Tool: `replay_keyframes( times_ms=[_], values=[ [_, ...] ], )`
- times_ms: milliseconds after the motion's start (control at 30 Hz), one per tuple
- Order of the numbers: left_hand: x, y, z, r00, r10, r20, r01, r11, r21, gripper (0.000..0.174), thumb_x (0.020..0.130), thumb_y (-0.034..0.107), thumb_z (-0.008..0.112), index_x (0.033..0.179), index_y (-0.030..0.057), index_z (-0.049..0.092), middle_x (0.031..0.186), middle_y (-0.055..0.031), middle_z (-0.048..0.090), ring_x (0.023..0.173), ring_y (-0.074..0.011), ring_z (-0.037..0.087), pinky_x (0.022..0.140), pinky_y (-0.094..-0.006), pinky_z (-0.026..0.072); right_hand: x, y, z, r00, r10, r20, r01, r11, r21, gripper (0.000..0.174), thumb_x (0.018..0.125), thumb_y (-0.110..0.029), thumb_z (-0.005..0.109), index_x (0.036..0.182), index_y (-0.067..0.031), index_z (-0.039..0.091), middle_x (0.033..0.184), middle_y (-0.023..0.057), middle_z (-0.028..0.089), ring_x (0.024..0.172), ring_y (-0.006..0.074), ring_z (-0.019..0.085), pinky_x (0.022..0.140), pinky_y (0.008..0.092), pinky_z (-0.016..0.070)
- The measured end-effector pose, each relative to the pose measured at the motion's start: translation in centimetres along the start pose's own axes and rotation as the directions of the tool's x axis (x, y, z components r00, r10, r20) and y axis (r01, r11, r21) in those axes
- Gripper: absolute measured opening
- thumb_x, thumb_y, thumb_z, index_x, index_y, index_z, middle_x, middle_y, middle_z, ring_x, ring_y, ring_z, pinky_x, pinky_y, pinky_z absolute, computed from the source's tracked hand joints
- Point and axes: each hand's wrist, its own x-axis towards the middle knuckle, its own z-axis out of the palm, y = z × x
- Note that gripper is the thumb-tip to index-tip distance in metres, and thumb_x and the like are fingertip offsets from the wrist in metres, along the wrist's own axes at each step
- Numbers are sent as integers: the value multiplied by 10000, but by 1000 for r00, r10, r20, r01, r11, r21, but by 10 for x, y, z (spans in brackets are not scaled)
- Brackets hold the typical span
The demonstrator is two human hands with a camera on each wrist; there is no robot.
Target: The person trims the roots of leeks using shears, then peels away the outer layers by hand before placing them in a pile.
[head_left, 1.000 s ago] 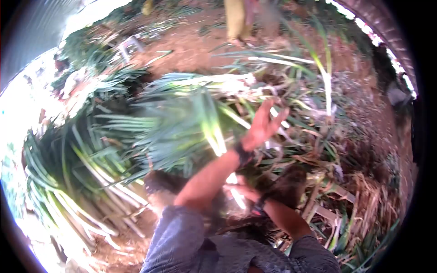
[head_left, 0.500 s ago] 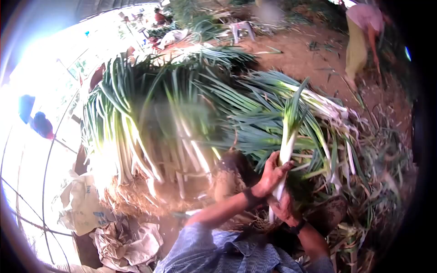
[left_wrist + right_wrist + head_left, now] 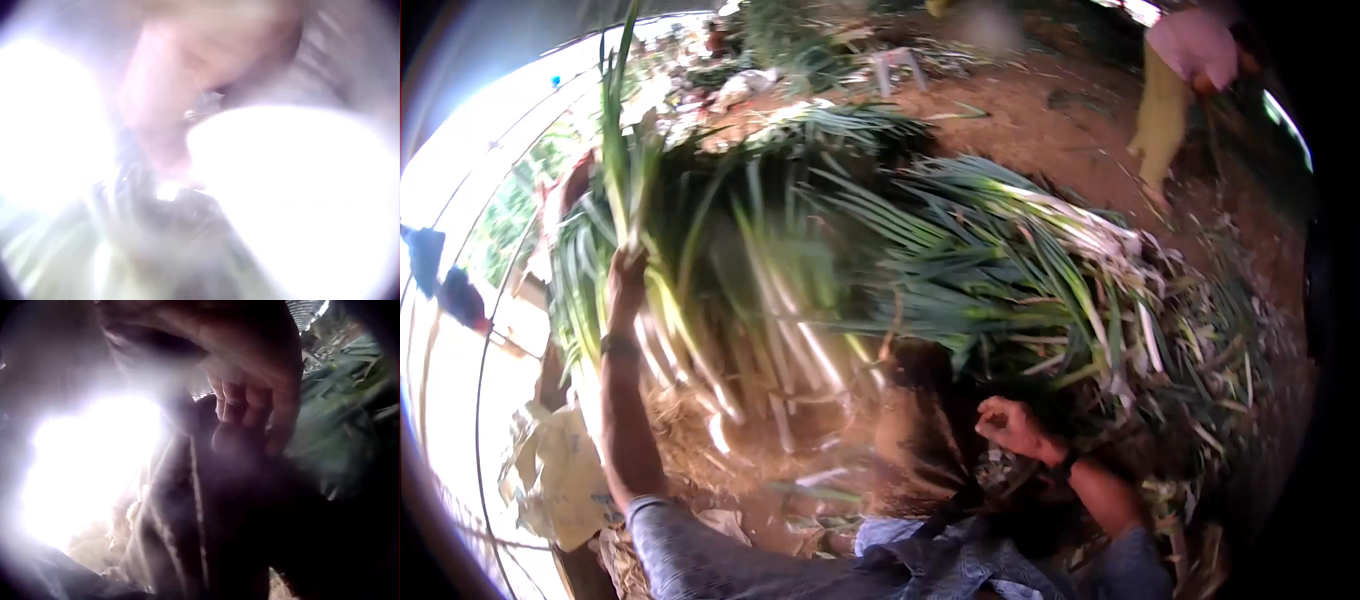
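At the left of the head view, my left hand (image 3: 627, 275) grips a leek (image 3: 628, 195) around its pale shank, the green leaves pointing up. That arm reaches out over a row of leeks (image 3: 770, 280) whose white shanks and roots lie toward me. The left wrist view is blurred and glary, showing the hand (image 3: 169, 106) from close by. My right hand (image 3: 1022, 430) hangs beside my knee (image 3: 920, 430), fingers loosely curled around nothing. From the right wrist, the hand's bent fingers (image 3: 256, 403) appear above dark cloth.
Another heap of leeks (image 3: 1000, 260) lies right of the row, roots to the right. Peeled leaves (image 3: 1200, 340) litter the ground there. Pale sacks (image 3: 565, 480) are at the lower left, beside metal bars. Farther back stand a white stool (image 3: 898, 72) and a bending person (image 3: 1175, 80).
Both hands were at one leek in front of me. The left hand has carried it left to the row, while the right hand has let go and stays near my knee. The view has swung left.
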Motion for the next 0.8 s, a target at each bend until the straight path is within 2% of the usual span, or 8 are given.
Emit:
replay_keyframes(
  times_ms=[100,133,233,467,600,667,767,800],
  values=[
    [-14,-199,58,844,412,344,-536,636,555,539,880,47,494,1417,11,483,1361,-247,537,1271,-399,494,1077,-470,401,-7,41,-36,998,67,18,-66,996,-59,307,880,-172,755,1091,7,623,916,67,708,830,130,659,775,318,541],
    [-43,-198,79,895,445,-11,-376,768,518,593,875,49,495,1463,25,424,1334,-239,548,1233,-403,524,1064,-489,412,-9,54,-46,999,27,-23,-29,996,-90,277,880,-153,752,1076,-4,624,923,54,701,828,116,644,770,315,535],
    [-70,-165,90,972,-198,-123,230,899,372,610,909,147,497,1492,12,376,1371,-242,528,1230,-395,534,1097,-457,401,-11,103,-92,978,86,-191,-108,988,-107,253,859,-143,758,1031,-15,625,892,45,697,841,124,645,759,319,533],
    [-58,-135,89,915,-118,-385,388,519,762,660,983,395,560,1498,23,382,1489,-221,452,1375,-398,415,1139,-466,346,15,140,-219,793,201,-575,-501,751,-429,379,795,-176,764,1091,-25,582,1024,169,682,915,295,680,801,404,540],
    [-23,-161,145,881,284,-379,-189,945,268,512,1002,396,577,1365,35,565,1349,-170,589,1180,-314,580,1001,-435,471,32,152,-241,707,80,-703,-499,760,-416,302,815,-111,693,1071,-14,566,1026,213,662,959,391,654,817,473,517],
    [-85,101,169,955,284,85,-136,675,-725,416,948,379,679,1185,36,668,1185,-117,678,1041,-206,642,860,-384,532,58,220,-259,586,-144,-798,-494,717,-492,309,812,-84,664,1099,-14,572,1015,218,660,957,430,633,817,492,504],
    [-135,285,214,856,36,516,369,657,-658,428,954,450,637,1124,60,690,1030,-128,732,815,-215,723,781,-353,584,68,222,-275,680,102,-726,-593,659,-463,322,803,-142,702,1096,-27,630,950,204,685,913,397,665,811,461,520],
    [-145,303,244,765,288,576,327,597,-733,413,986,440,590,1110,60,694,1036,-142,730,838,-215,729,765,-354,597,66,202,-273,707,170,-686,-582,690,-430,321,801,-164,715,1082,-27,643,926,202,687,890,387,671,799,452,524]
  ],
)
